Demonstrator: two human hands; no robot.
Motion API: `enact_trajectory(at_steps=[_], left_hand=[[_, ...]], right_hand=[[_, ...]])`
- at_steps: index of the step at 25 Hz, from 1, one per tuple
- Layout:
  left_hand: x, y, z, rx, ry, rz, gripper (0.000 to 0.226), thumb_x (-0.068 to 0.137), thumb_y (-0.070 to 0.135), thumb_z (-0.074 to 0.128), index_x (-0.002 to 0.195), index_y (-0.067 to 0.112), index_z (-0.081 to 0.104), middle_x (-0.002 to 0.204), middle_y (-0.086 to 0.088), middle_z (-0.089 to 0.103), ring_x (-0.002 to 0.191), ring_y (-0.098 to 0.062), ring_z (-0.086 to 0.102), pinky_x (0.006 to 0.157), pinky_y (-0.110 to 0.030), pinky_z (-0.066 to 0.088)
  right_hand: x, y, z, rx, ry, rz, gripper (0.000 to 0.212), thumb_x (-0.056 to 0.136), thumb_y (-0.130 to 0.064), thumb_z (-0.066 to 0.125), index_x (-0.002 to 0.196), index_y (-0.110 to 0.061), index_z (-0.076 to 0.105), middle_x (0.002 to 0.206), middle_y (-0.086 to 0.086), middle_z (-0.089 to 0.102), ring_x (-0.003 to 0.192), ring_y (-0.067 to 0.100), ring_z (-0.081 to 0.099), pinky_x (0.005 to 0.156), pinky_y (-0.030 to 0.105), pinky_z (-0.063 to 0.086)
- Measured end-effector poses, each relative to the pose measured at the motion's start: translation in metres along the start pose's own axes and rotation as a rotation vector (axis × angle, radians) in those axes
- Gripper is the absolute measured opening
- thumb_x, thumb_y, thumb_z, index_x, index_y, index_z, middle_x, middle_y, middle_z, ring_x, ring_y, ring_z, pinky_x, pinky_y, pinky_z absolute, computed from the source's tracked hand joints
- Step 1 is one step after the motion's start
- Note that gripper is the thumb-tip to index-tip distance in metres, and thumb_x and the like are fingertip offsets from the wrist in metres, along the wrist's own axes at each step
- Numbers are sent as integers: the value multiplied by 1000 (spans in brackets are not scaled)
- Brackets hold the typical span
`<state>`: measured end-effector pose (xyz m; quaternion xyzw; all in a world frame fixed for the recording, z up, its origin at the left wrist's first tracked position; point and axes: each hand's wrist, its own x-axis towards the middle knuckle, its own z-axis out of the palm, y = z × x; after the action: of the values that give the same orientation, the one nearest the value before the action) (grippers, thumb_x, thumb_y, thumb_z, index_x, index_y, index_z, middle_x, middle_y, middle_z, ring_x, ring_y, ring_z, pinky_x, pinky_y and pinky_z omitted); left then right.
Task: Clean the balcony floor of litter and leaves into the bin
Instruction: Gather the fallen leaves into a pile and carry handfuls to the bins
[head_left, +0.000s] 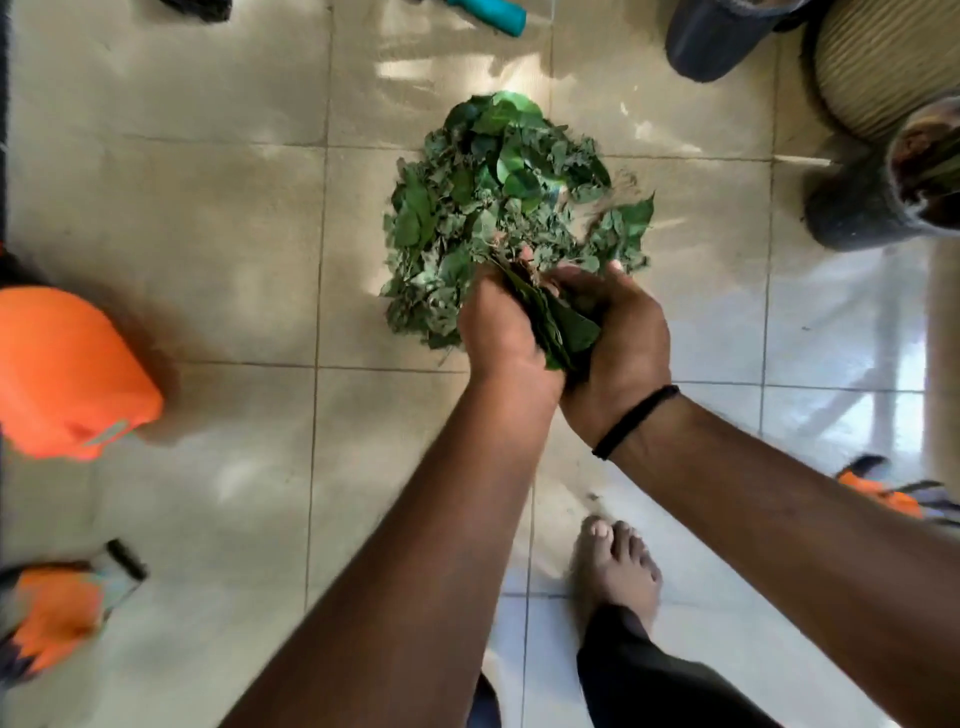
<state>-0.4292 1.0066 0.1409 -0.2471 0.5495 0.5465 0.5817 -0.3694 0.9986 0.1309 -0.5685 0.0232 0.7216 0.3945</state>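
both hands (563, 332) clamp a leaf bundle (558, 325), hiding the leaf pile's (493, 208) near edge.

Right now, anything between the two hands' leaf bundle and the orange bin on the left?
Nothing visible. The left hand and right hand grip a leaf bundle at the near edge of the leaf pile. Only bare floor tile lies between them and the orange bin.
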Motion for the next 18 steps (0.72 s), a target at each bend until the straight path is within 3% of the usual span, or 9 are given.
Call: enact_trajectory(at_steps=[3,6,9,11,13,16,18], left_hand=[[-86,19,5,-70,-41,12,32,100,20,42,69,16,51,45,0,46,35,-14,47,42,-16,41],[-196,47,35,-84,-113,37,33,100,18,36,70,14,48,40,0,43,29,-12,41,35,-12,35],[-290,73,63,-34,-130,69,33,103,27,38,75,17,52,54,2,51,42,-9,49,40,-13,41],[-394,112,98,42,-174,158,26,96,35,54,76,19,55,64,1,53,52,-12,52,48,-18,45],[-495,142,127,50,-207,252,24,79,35,69,72,16,54,59,-3,49,47,-17,49,48,-23,43],[-613,173,160,-29,-300,324,32,97,28,54,70,11,52,56,-6,50,39,-16,50,40,-17,41],[-676,175,173,-70,-362,352,40,103,30,44,68,11,50,56,-6,50,38,-15,49,39,-16,40]], right_hand=[[-82,-18,20,45,3,-59,22,99,-16,46,97,-4,64,90,15,65,90,29,56,95,41,50],[-177,-59,48,143,-56,-108,25,100,-13,45,93,-3,67,88,16,69,81,28,59,85,38,52],[-272,-102,83,158,-70,-208,27,100,-12,45,96,-1,70,89,18,69,83,29,63,85,37,52],[-370,-158,127,145,-122,-265,28,100,-11,45,97,3,69,86,17,70,82,28,66,83,35,54],[-462,-204,159,178,-194,-298,28,100,-12,47,90,2,69,77,15,69,69,26,64,71,32,54],[-563,-261,203,246,-255,-288,24,94,-17,55,75,-5,63,68,13,63,58,25,57,56,30,50],[-619,-289,213,262,-212,-321,30,96,-15,58,66,-10,54,56,8,55,50,21,54,49,26,46]])
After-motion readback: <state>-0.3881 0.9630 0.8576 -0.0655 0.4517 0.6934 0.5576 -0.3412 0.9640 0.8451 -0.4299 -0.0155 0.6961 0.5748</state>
